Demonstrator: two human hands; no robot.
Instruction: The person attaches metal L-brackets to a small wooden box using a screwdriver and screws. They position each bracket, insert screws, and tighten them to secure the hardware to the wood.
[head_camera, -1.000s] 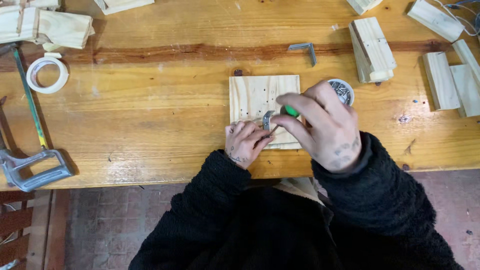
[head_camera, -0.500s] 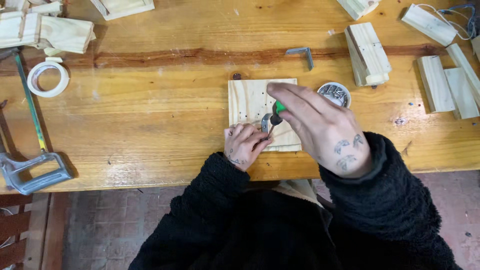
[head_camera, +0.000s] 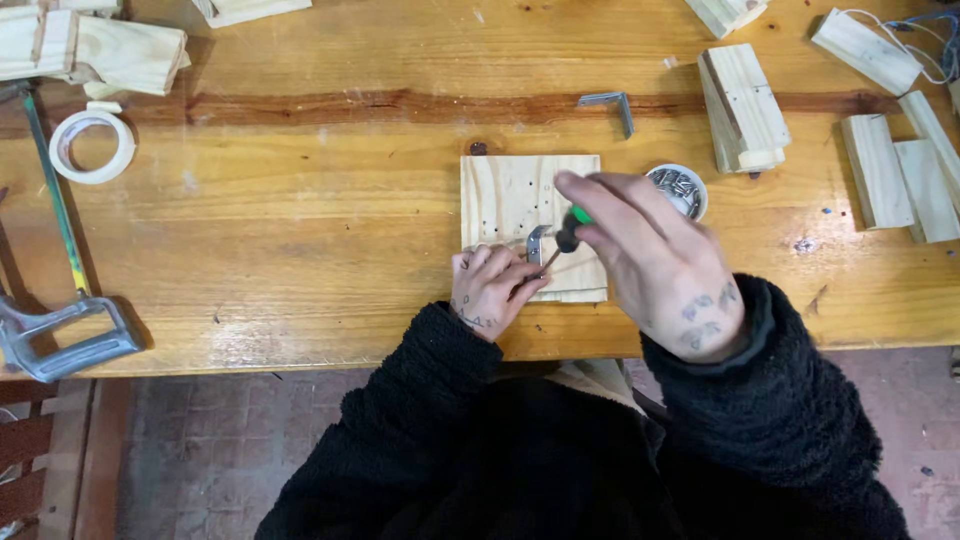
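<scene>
Right hand (head_camera: 660, 265): grip closed around a green-handled screwdriver (head_camera: 565, 232), tip angled down-left onto a small metal angle bracket (head_camera: 537, 245). Left hand (head_camera: 492, 288): fingers pinch that bracket, holding it against the near edge of the square pine board (head_camera: 510, 195). Board lies flat on the wooden counter (head_camera: 300, 230), mid-front. Round tin of screws (head_camera: 682, 187) just right of the board, partly behind the right hand. Second angle bracket (head_camera: 610, 102) lies beyond the board. Tape roll (head_camera: 92, 147) far left.
</scene>
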